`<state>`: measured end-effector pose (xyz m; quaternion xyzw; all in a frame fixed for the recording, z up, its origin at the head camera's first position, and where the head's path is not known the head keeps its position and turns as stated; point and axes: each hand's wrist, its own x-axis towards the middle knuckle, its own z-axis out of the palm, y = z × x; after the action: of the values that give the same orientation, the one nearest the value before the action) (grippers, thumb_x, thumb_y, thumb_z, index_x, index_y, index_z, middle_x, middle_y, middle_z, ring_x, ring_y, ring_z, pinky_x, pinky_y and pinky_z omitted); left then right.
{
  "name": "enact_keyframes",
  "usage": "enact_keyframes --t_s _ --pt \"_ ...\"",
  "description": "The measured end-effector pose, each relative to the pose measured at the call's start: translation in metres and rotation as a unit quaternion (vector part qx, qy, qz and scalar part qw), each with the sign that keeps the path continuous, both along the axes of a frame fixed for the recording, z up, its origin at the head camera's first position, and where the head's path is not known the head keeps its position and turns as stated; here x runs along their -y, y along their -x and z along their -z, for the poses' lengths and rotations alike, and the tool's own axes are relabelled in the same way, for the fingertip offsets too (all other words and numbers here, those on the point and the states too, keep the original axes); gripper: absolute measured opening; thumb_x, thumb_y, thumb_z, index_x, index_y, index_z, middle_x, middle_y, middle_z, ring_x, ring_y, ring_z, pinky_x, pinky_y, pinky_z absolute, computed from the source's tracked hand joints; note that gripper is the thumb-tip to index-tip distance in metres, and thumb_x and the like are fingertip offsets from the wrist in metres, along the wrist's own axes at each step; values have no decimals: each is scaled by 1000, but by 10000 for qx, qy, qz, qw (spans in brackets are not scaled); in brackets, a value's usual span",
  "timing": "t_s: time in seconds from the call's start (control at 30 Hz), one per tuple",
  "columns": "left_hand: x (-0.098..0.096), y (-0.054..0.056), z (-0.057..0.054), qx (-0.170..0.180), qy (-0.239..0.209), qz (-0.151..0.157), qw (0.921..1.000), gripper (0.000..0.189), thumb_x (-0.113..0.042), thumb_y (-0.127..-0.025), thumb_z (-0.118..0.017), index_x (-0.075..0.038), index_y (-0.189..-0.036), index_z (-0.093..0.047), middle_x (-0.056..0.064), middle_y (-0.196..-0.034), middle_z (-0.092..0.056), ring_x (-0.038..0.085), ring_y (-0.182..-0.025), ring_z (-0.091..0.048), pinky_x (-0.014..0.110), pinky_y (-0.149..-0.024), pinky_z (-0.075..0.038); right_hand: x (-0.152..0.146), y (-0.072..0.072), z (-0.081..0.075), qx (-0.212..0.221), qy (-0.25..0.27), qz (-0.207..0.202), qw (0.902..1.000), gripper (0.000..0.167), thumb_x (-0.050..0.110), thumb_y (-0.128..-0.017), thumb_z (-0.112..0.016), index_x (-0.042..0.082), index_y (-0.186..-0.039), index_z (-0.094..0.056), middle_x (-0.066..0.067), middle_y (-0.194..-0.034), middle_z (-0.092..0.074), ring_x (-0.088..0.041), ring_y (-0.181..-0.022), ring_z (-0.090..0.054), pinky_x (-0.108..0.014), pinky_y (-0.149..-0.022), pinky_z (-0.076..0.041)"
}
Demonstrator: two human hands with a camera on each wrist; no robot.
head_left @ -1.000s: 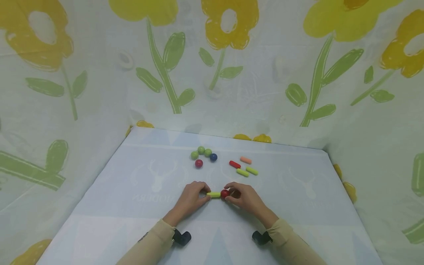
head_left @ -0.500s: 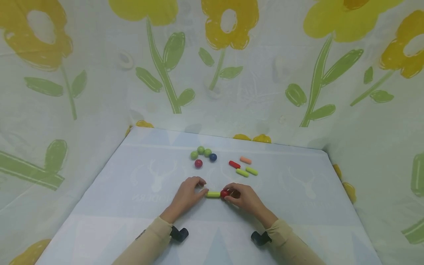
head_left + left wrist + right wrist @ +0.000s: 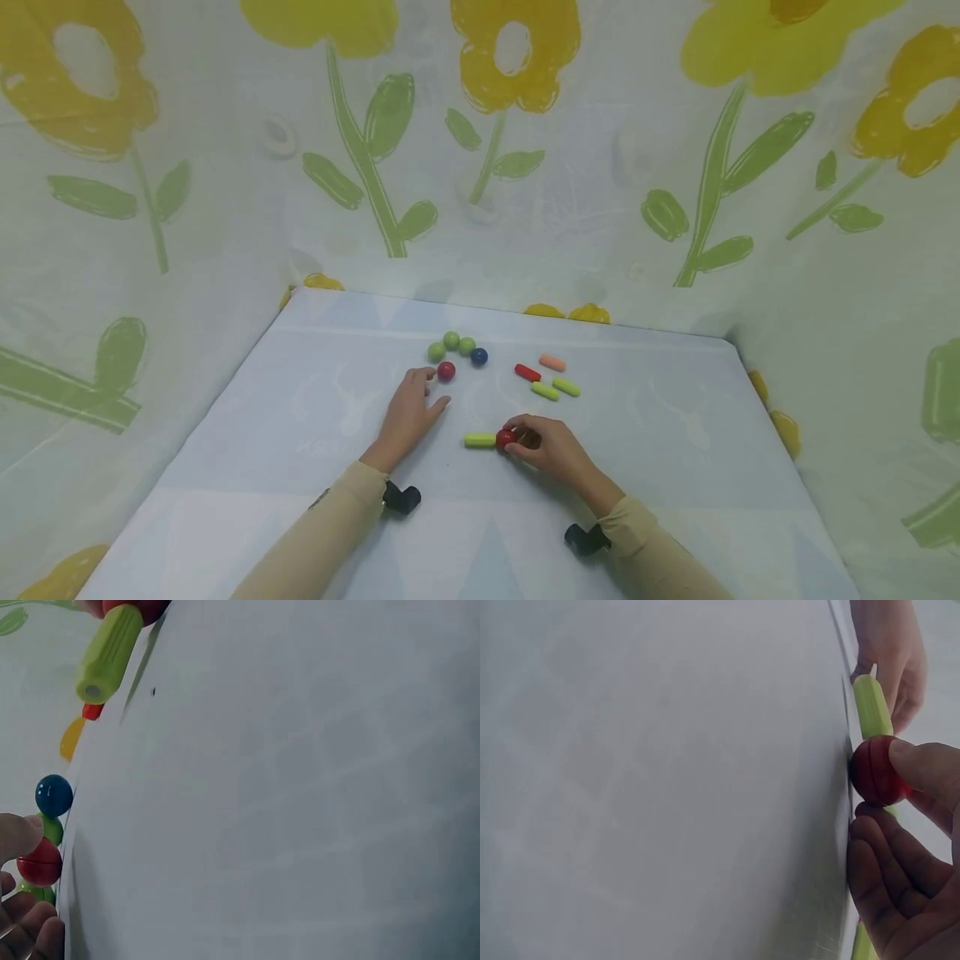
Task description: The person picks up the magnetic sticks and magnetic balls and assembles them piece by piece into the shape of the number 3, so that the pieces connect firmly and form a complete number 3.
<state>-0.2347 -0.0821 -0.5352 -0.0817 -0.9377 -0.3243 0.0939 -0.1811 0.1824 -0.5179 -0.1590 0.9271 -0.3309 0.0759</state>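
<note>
My right hand [image 3: 555, 450] pinches a red ball [image 3: 504, 439] between thumb and fingers, low over the table. Against the ball's left side sits a yellow-green stick [image 3: 478, 439]. In the left wrist view that stick [image 3: 109, 656] shows a small grey spot on its free end. My left hand [image 3: 407, 417] has its thumb and fingers spread, with nothing gripped. Its fingertips are close beside another red ball [image 3: 446, 372]; whether they touch it is unclear. Three green balls [image 3: 452, 341] and a blue ball [image 3: 479, 357] lie just beyond.
Right of the balls lie a red stick [image 3: 527, 372], an orange stick [image 3: 552, 362] and two yellow-green sticks [image 3: 566, 387]. The white table [image 3: 300, 467] is backed by a flower-patterned cloth [image 3: 570, 242]. A black wrist camera [image 3: 587, 540] hangs at each cuff.
My left hand has let go of the yellow-green stick and moved forward and left to the far red ball. My right hand stays on its red ball.
</note>
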Motion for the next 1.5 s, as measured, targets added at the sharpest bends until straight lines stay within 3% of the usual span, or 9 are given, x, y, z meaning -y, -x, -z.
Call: enact_keyframes --t_s 0.33,0.47,0.73,0.97,1.13,1.5 --pt "-1 24 -1 28 243 27 9997 50 -28 -90 -70 -6 -130 -52 11 -117 -58 21 -98 -58 36 -89 -51 1 0 0 4 38 -32 10000 28 28 -87 -74 25 -114 -67 12 -93 -68 -4 -80 -58 -18 -71 -50" --pt "-4 30 -3 48 326 -3 9995 47 -30 -90 -70 -8 -128 -55 10 -115 -61 22 -102 -60 38 -93 -50 1 0 1 -41 34 -1 10000 28 28 -87 -74 26 -114 -67 13 -93 -68 -4 -80 -58 -18 -71 -50" --pt "-4 35 -3 169 358 -89 9992 35 -29 -91 -69 -15 -122 -61 4 -105 -63 18 -91 -59 34 -83 -51 2 1 2 -21 33 2 10000 27 29 -87 -74 27 -114 -66 13 -93 -67 -4 -81 -58 -18 -72 -50" --pt "-5 34 -4 78 299 68 9995 33 -25 -89 -72 -17 -120 -64 2 -99 -63 15 -82 -54 31 -72 -46 1 2 1 15 5 73 10000 28 29 -87 -74 28 -114 -66 13 -93 -67 -6 -81 -58 -19 -72 -50" --pt "-2 29 -5 128 193 170 9996 33 -24 -87 -73 -18 -119 -66 1 -97 -64 15 -81 -54 30 -72 -45 1 2 2 1 -18 79 10000 28 30 -87 -74 28 -113 -66 13 -91 -66 -6 -80 -58 -18 -71 -50" --pt "7 13 -1 558 -200 395 9975 33 -28 -85 -76 -21 -117 -68 -5 -89 -63 12 -77 -51 28 -68 -42 2 2 2 124 -9 100 9999 29 30 -87 -74 27 -114 -66 12 -93 -67 -6 -82 -58 -18 -72 -50"
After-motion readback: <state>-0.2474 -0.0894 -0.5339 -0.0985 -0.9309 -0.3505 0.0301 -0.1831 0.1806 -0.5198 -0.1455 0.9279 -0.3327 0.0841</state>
